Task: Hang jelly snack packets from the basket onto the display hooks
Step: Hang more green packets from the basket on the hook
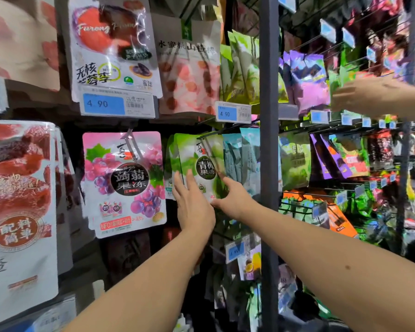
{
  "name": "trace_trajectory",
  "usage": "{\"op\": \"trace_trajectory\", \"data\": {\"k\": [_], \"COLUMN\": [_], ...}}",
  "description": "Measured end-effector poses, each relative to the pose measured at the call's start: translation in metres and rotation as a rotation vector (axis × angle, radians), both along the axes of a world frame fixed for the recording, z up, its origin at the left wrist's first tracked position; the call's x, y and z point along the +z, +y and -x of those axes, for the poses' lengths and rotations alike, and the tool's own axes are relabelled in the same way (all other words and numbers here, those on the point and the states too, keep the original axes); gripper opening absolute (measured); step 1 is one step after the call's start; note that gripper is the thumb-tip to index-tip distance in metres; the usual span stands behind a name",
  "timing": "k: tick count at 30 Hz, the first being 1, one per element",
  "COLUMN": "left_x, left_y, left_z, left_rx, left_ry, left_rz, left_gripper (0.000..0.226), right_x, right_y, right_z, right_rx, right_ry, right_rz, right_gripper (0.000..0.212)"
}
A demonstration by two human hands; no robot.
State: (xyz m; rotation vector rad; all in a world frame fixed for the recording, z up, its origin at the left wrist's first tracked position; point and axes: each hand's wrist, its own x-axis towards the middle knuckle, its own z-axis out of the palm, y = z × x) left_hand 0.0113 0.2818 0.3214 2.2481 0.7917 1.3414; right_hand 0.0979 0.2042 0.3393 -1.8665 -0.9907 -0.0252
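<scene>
The green shiny plastic jelly snack packet with a dark round label (pixel 203 164) hangs on a thin metal display hook (pixel 207 137). It is at the front of a row of the same green packets. Both hands are on it.

The left hand (pixel 192 204) lies flat on the low left part with straight fingers, so its grip is released. I think it presses there so the packets behind do not swing or fan out.

The right hand (pixel 235 197) has its grip on the low right corner, with the thumb on the front and the other fingers tucked under the edge. That looks like a way to keep the packet straight and facing out.

The top of the packet is up by the hook, but I cannot tell if it sits fully on. The basket is not in view.

Just beside it, on the left, hangs a pink plastic grape jelly packet (pixel 125 183). A grey metal post (pixel 270 140) stands on the right. Past it, another person's hand (pixel 359 94) reaches toward purple plastic snack packets (pixel 309 85).
</scene>
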Motion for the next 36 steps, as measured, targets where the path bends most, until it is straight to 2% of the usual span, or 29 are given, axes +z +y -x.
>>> {"op": "trace_trajectory", "data": {"k": [4, 13, 19, 23, 26, 29, 32, 36], "left_x": [-0.011, -0.061, -0.099, -0.130, -0.158, -0.183, -0.208, -0.234], "left_y": [-0.029, -0.090, -0.138, -0.173, -0.196, -0.216, -0.232, -0.252], "left_z": [0.015, 0.054, 0.089, 0.113, 0.127, 0.135, 0.127, 0.102], "left_rx": [-0.064, -0.079, -0.300, -0.497, -0.565, -0.617, -0.696, -0.762], "left_ry": [-0.066, -0.007, 0.140, 0.217, 0.343, 0.497, 0.667, 0.876], "left_rz": [0.067, 0.149, 0.184, 0.279, 0.335, 0.311, 0.249, 0.180], "left_gripper": [0.073, 0.065, 0.026, 0.016, 0.014, 0.012, 0.004, 0.015], "right_x": [-0.006, -0.056, -0.097, -0.124, -0.143, -0.166, -0.194, -0.237], "right_y": [-0.027, -0.117, -0.195, -0.242, -0.273, -0.299, -0.323, -0.356], "right_z": [0.017, 0.060, 0.102, 0.136, 0.155, 0.161, 0.156, 0.146], "right_rx": [-0.005, -0.138, -0.222, -0.290, -0.363, -0.389, -0.398, -0.431], "right_ry": [-0.007, -0.002, 0.060, 0.138, 0.188, 0.240, 0.268, 0.318], "right_rz": [0.033, 0.133, 0.254, 0.263, 0.279, 0.336, 0.453, 0.649], "right_gripper": [0.095, 0.075, 0.062, 0.041, 0.039, 0.039, 0.042, 0.034]}}
